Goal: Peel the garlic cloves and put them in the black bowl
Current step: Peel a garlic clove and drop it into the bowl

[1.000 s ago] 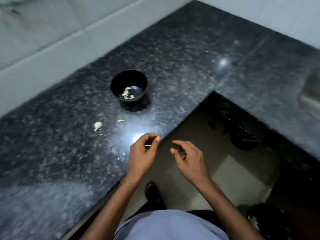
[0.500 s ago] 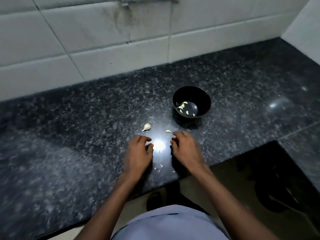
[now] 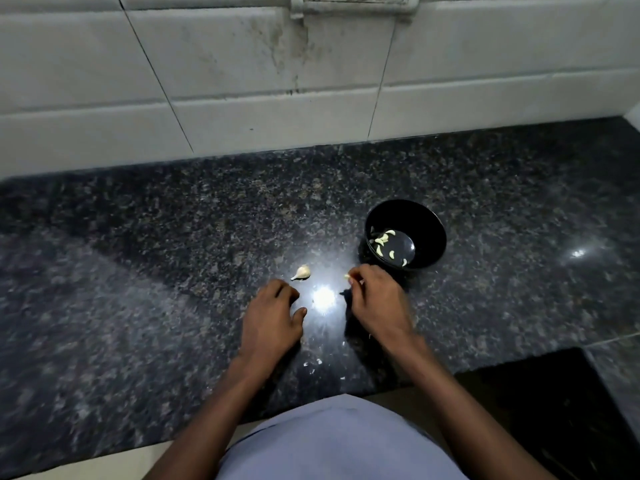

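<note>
The unpeeled clove (image 3: 302,272) lay on the counter (image 3: 138,271) just beyond the left hand (image 3: 272,318), a little ahead of its fingertips and apart from them. Its long axis ran roughly left to right, with the thin tail pointing left and toward the person and the fat end to the right. The left hand was plainly the nearer of the two, so by my reading a short forward reach from that hand was all the next pick called for. That hand lay palm down, fingers loosely bent and thumb spread to the right; it held nothing that could be seen, though whether the fingertips touched the stone could not be told.

Right of it, past a bright glare spot, the right hand (image 3: 377,303) had its fingers curled, and a small pale piece (image 3: 346,277) showed at its fingertips. It seemed pinched there, but blur left it unclear whether this was a clove or skin, or merely lay touching the fingers.

The bowl (image 3: 429,220) stood just beyond and right of the right hand, near its knuckles, with several peeled cloves (image 3: 382,239) inside. Skin flecks (image 3: 313,363) lay between the wrists, near the counter's edge.
</note>
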